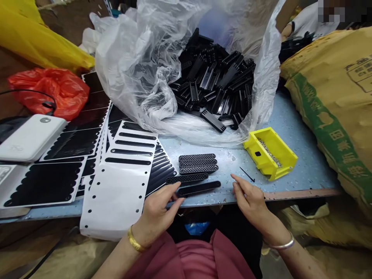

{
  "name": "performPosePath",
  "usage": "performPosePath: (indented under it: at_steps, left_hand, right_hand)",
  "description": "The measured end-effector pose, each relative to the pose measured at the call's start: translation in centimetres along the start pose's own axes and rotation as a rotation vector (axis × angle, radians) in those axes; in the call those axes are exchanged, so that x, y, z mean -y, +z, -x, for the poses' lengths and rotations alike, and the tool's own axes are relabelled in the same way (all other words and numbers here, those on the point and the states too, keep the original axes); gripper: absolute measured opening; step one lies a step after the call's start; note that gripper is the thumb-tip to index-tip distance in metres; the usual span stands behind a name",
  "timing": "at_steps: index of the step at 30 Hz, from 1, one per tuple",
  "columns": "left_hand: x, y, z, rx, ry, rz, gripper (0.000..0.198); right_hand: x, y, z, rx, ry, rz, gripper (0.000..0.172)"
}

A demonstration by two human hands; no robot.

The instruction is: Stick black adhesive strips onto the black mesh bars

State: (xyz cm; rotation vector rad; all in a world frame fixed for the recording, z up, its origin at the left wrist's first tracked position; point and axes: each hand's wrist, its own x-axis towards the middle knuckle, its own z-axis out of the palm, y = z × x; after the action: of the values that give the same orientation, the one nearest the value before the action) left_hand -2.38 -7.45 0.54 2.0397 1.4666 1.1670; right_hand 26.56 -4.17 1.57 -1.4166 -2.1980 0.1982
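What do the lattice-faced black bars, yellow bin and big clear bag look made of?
Lattice-faced bars: probably molded plastic, matte black; the regular ribbed lattice suggests it.
Yellow bin: likely rigid plastic, smooth, slightly glossy; evenly colored walls, clean edges.
Clear bag: thin plastic film, shiny; crinkled, see-through folds. Exact polymers can't be told.

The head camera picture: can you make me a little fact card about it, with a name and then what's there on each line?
Left hand: the left hand is at one end of the nearest black strip; grip unclear
Right hand: the right hand is near the strip's other end, nothing seen in it
Behind the strip: lattice-patterned black pieces
Clear plastic bag: many black parts inside
Yellow bin: small metal bits inside
Left side: white sheet with black strips, red bag
Table: blue table
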Motion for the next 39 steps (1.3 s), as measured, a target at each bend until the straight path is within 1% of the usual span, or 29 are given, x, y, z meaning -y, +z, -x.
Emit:
performPosePath:
  at_steps: [2, 4, 5, 7, 10, 14, 17, 20, 22, 24, 27, 29, 30, 32, 33, 35, 37, 39]
  left_hand:
    - [0.2, -1.1, -0.1, -0.063, -0.072, -0.048, 0.029]
    - [0.6, -1.8, -0.3, -0.125, -0.154, -0.1, 0.025]
    - [0.9, -1.9, -0.6, -0.133, -0.183, -0.109, 0.023]
    - [1.3, -1.6, -1.2, -0.084, -0.2, -0.083, 0.021]
    - [1.3, -0.2, -2.1, 0.005, -0.16, -0.029, 0.02]
    - [0.8, 1.3, -3.0, 0.007, -0.111, -0.026, 0.017]
    - [0.7, 1.6, -3.3, 0.002, -0.122, -0.012, 0.015]
    - [0.4, 1.2, -3.2, -0.006, -0.13, -0.007, 0.017]
    - [0.2, 0.2, -2.8, -0.045, -0.123, -0.03, 0.02]
    - [0.2, -1.6, -2.1, -0.12, -0.111, -0.108, 0.02]
    - [1.2, -5.3, -0.7, -0.282, -0.143, -0.352, 0.018]
    - [2.8, -8.1, 0.3, -0.372, -0.216, -0.532, 0.02]
    - [3.7, -9.5, 0.7, -0.396, -0.273, -0.6, 0.023]
    - [5.7, -11.7, 1.1, -0.402, -0.428, -0.661, 0.031]
    - [6.6, -12.6, 1.0, -0.388, -0.51, -0.664, 0.036]
    - [8.0, -13.6, 0.4, -0.338, -0.628, -0.646, 0.046]
    - [8.7, -13.8, -0.7, -0.256, -0.679, -0.616, 0.052]
    - [8.8, -13.6, -1.7, -0.178, -0.688, -0.598, 0.055]
  right_hand:
    - [0.5, 0.2, -0.8, -0.022, 0.105, -0.157, 0.023]
    - [1.3, 0.8, -1.3, 0.015, 0.154, -0.283, 0.021]
    - [1.7, 1.2, -1.4, 0.03, 0.168, -0.326, 0.023]
    - [2.3, 2.0, -1.3, 0.034, 0.179, -0.369, 0.028]
    - [2.4, 3.1, -0.9, -0.015, 0.164, -0.344, 0.024]
    - [2.1, 3.8, -0.6, -0.084, 0.14, -0.253, 0.016]
    - [2.2, 4.1, -0.7, -0.111, 0.146, -0.23, 0.015]
    - [2.3, 4.3, -0.6, -0.128, 0.181, -0.229, 0.02]
    - [2.4, 4.5, -0.5, -0.133, 0.185, -0.215, 0.026]
    - [2.4, 4.5, -0.5, -0.145, 0.153, -0.199, 0.028]
    - [2.4, 4.4, -0.6, -0.171, 0.097, -0.178, 0.026]
    - [2.2, 4.3, -0.7, -0.187, 0.107, -0.145, 0.028]
    - [2.1, 4.2, -0.7, -0.185, 0.13, -0.126, 0.031]
    - [1.8, 3.8, -0.7, -0.17, 0.165, -0.103, 0.039]
    - [1.7, 3.4, -0.7, -0.163, 0.173, -0.09, 0.044]
    - [2.1, 2.4, -0.5, -0.158, 0.176, -0.047, 0.051]
    - [3.3, 1.3, -0.3, -0.163, 0.133, -0.012, 0.047]
    - [5.6, 0.9, -0.4, -0.163, 0.018, -0.051, 0.031]
